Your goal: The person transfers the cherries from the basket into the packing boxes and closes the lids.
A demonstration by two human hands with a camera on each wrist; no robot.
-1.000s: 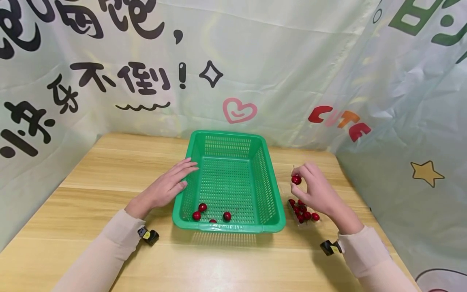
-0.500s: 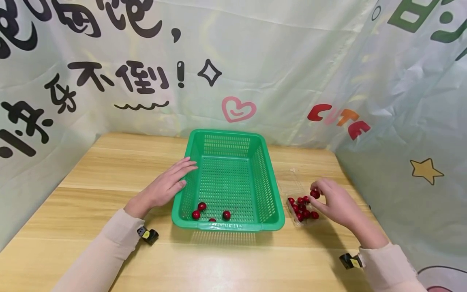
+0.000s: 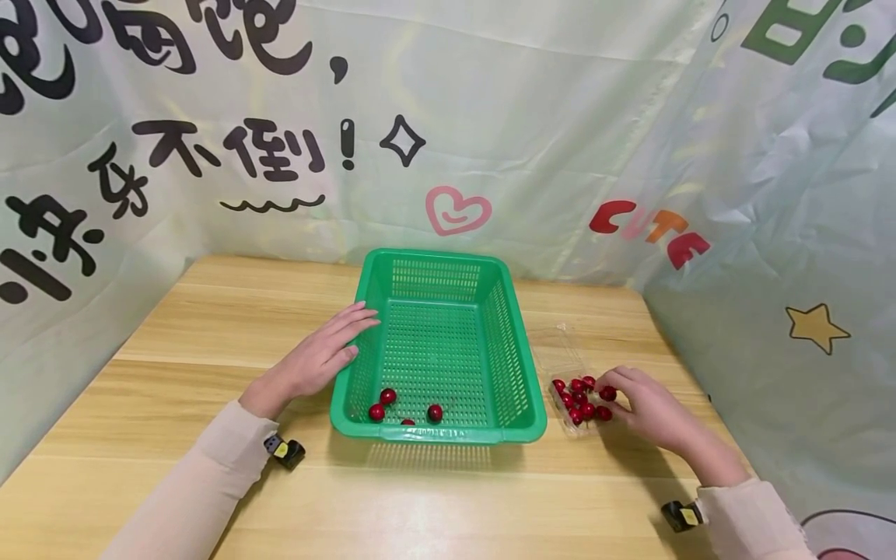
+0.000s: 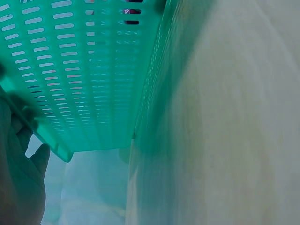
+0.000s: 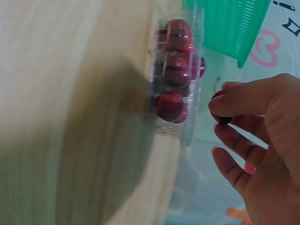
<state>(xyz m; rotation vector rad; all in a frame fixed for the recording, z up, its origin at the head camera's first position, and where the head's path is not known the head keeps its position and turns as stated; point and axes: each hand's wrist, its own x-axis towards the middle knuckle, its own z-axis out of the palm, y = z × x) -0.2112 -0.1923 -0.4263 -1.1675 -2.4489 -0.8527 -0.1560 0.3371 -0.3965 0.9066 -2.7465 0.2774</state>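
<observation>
A green slotted basket stands mid-table with several red cherries at its near end. My left hand rests flat against the basket's left wall, fingers straight; the left wrist view shows that wall close up and part of the hand. A clear plastic tray right of the basket holds several cherries. My right hand is low over that tray, with thumb and forefinger pinching one cherry. The right wrist view shows the pinched cherry beside the tray.
The wooden table is closed in by printed cloth walls at the back and on the right side. Small black and yellow wrist cameras sit at both cuffs.
My right hand, still pinching its cherry, came down and to the right from above the table to the tray of cherries. The left hand and basket stayed put.
</observation>
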